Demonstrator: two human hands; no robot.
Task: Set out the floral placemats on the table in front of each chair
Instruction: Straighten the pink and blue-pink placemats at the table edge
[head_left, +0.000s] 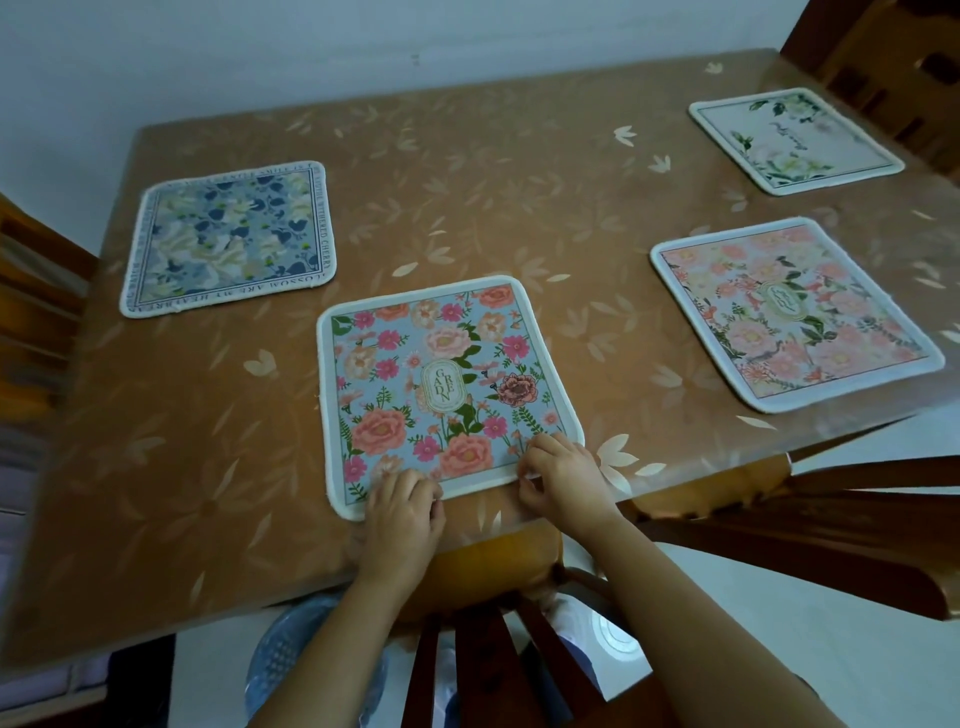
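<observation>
Several floral placemats lie flat on the brown table (467, 197). The blue mat with pink flowers (441, 384) lies at the near edge in front of me. My left hand (402, 512) rests curled on its near left corner. My right hand (561, 475) pinches its near right corner between thumb and fingers. A blue and cream mat (228, 236) lies at the left side. A pale pink mat (795, 312) lies at the right, and a white mat with green leaves (795, 140) at the far right corner.
A wooden chair (498, 639) stands tucked under the near edge below my arms. Another chair (831, 519) is at the near right, one (893, 67) at the far right and one (36, 291) at the left. A blue basket (296, 660) sits on the floor.
</observation>
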